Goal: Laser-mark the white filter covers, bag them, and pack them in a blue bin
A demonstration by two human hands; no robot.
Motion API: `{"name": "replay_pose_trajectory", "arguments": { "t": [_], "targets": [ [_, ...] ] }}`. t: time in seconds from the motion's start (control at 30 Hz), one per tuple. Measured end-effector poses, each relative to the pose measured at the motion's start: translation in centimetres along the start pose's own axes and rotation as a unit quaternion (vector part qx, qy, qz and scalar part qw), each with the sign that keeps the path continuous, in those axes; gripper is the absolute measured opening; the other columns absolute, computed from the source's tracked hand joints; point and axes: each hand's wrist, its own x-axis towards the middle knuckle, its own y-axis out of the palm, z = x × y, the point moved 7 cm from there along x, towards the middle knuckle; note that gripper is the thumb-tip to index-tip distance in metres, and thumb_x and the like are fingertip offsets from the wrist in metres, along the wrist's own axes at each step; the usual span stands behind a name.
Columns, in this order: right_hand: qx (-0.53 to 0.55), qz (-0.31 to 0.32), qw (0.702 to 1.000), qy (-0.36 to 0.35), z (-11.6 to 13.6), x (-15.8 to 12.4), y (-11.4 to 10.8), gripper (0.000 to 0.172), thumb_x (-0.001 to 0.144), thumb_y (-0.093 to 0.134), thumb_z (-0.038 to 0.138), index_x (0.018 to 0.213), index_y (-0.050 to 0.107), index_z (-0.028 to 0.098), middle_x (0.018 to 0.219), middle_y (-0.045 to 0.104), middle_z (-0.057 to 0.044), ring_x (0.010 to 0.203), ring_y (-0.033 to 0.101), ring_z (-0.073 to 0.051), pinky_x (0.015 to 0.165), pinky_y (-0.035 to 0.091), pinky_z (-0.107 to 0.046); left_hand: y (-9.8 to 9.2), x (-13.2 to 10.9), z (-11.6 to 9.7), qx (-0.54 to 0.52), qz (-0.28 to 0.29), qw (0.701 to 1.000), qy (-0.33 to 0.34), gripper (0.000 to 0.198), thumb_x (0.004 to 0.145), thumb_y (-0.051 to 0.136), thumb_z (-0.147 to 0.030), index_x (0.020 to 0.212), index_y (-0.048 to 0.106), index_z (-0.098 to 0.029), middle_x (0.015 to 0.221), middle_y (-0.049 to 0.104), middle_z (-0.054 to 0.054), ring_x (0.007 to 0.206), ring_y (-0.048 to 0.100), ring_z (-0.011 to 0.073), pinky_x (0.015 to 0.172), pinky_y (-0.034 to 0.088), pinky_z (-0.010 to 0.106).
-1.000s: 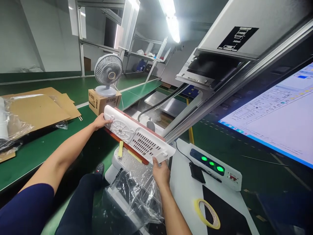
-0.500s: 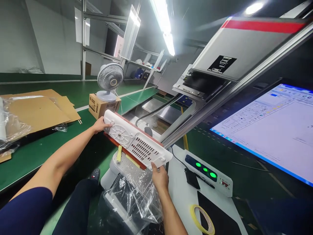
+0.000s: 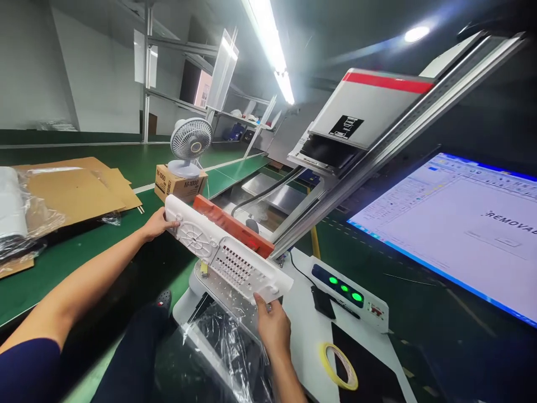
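Note:
A long white plastic panel (image 3: 229, 252) with a round spoked pattern and rows of vent slots is held tilted between my two hands. My left hand (image 3: 158, 224) pinches its upper left end, and my right hand (image 3: 272, 322) grips the lower right end, thumb on the face. Behind the panel stands an orange block-like fixture (image 3: 235, 224), partly hidden by it. Below lies a perforated metal plate (image 3: 222, 288) with a bit of yellow tape (image 3: 204, 268) on it. A machine head with a red stripe (image 3: 348, 112) hangs above on a slanted rail.
Clear plastic bag (image 3: 230, 347) hangs close below my right hand. On the white machine base (image 3: 300, 336) lie a yellow tape roll (image 3: 339, 366) and a panel with green lit buttons (image 3: 344, 288). A fan (image 3: 192, 143) stands on a carton (image 3: 178, 183); a monitor (image 3: 457, 235) is at right.
Both hands have drawn the white panel toward me and slightly left, off the orange fixture, which now shows more. The view has shifted, and text now appears on the monitor.

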Motion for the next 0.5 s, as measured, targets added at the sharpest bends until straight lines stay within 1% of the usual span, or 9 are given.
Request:
{"name": "replay_pose_trajectory", "arguments": {
  "t": [0.07, 0.13, 0.2, 0.23, 0.27, 0.3, 0.37, 0.43, 0.5],
  "targets": [
    [0.028, 0.007, 1.000, -0.010, 0.0, -2.3, -1.1, 0.075, 0.086, 0.050, 0.089, 0.107, 0.078, 0.022, 0.083, 0.080, -0.013, 0.083, 0.073, -0.037, 0.074, 0.050, -0.040, -1.8, -3.3, -1.5, -0.004, -0.006, 1.000, 0.016, 0.095, 0.057, 0.103, -0.064, 0.125, 0.063, -0.012, 0.125, 0.075, 0.017, 0.115, 0.069, 0.0347, 0.101, 0.056, 0.047],
    [0.029, 0.009, 0.999, -0.026, 0.2, -4.4, -2.3, 0.073, 0.083, 0.052, 0.095, 0.081, 0.072, 0.026, 0.070, 0.074, -0.013, 0.072, 0.069, -0.034, 0.068, 0.046, -0.040, -3.9, -7.0, -3.3, 0.004, -0.018, 0.999, 0.037, 0.089, 0.060, 0.102, -0.062, 0.124, 0.064, -0.013, 0.126, 0.076, 0.017, 0.116, 0.070, 0.0343, 0.102, 0.057, 0.046],
    [0.017, 0.018, 0.998, -0.049, 0.5, -6.3, -3.1, 0.074, 0.083, 0.052, 0.098, 0.061, 0.062, 0.028, 0.064, 0.071, -0.014, 0.065, 0.065, -0.032, 0.064, 0.043, -0.040, -6.4, -11.0, -4.8, 0.017, -0.047, 0.998, 0.046, 0.083, 0.061, 0.103, -0.060, 0.120, 0.065, -0.014, 0.123, 0.077, 0.016, 0.115, 0.071, 0.0339, 0.102, 0.058, 0.046],
    [0.013, 0.025, 0.998, -0.061, 0.8, -7.0, -3.3, 0.075, 0.084, 0.051, 0.098, 0.057, 0.062, 0.028, 0.064, 0.071, -0.016, 0.065, 0.066, -0.032, 0.064, 0.043, -0.040, -7.8, -13.0, -5.3, 0.022, -0.066, 0.997, 0.045, 0.082, 0.060, 0.104, -0.059, 0.118, 0.066, -0.015, 0.120, 0.078, 0.015, 0.113, 0.072, 0.0338, 0.102, 0.059, 0.046],
    [0.013, 0.034, 0.996, -0.076, 1.2, -7.7, -3.4, 0.076, 0.085, 0.052, 0.096, 0.058, 0.066, 0.027, 0.065, 0.073, -0.017, 0.066, 0.068, -0.033, 0.064, 0.044, -0.040, -9.2, -15.0, -5.8, 0.025, -0.088, 0.995, 0.042, 0.081, 0.059, 0.105, -0.058, 0.116, 0.066, -0.015, 0.118, 0.078, 0.014, 0.111, 0.073, 0.0337, 0.101, 0.060, 0.047],
    [0.014, 0.045, 0.995, -0.089, 1.6, -8.3, -3.4, 0.075, 0.087, 0.052, 0.094, 0.062, 0.073, 0.026, 0.068, 0.075, -0.018, 0.070, 0.071, -0.034, 0.064, 0.046, -0.040, -10.6, -17.0, -6.1, 0.028, -0.110, 0.993, 0.040, 0.081, 0.057, 0.106, -0.058, 0.114, 0.066, -0.016, 0.115, 0.079, 0.013, 0.110, 0.073, 0.0336, 0.100, 0.061, 0.047],
    [0.016, 0.067, 0.991, -0.119, 2.5, -9.2, -2.9, 0.073, 0.089, 0.054, 0.091, 0.077, 0.083, 0.025, 0.073, 0.078, -0.017, 0.078, 0.076, -0.037, 0.066, 0.050, -0.040, -13.3, -21.1, -6.6, 0.037, -0.158, 0.986, 0.036, 0.080, 0.055, 0.106, -0.059, 0.109, 0.067, -0.017, 0.110, 0.079, 0.012, 0.106, 0.074, 0.0333, 0.098, 0.063, 0.047],
    [0.013, 0.089, 0.983, -0.162, 3.6, -10.1, -1.8, 0.073, 0.091, 0.053, 0.089, 0.088, 0.088, 0.024, 0.073, 0.079, -0.015, 0.081, 0.078, -0.039, 0.066, 0.053, -0.040, -15.8, -25.0, -6.8, 0.051, -0.200, 0.978, 0.026, 0.079, 0.052, 0.107, -0.059, 0.106, 0.067, -0.016, 0.105, 0.079, 0.011, 0.103, 0.074, 0.0329, 0.096, 0.063, 0.048],
    [0.008, 0.102, 0.972, -0.213, 4.9, -10.9, -0.5, 0.078, 0.091, 0.049, 0.091, 0.096, 0.090, 0.025, 0.073, 0.079, -0.013, 0.080, 0.078, -0.039, 0.066, 0.055, -0.041, -17.9, -28.7, -6.9, 0.064, -0.232, 0.971, 0.007, 0.079, 0.052, 0.107, -0.059, 0.106, 0.069, -0.015, 0.104, 0.080, 0.012, 0.103, 0.075, 0.0330, 0.098, 0.062, 0.049]
  ]
}}
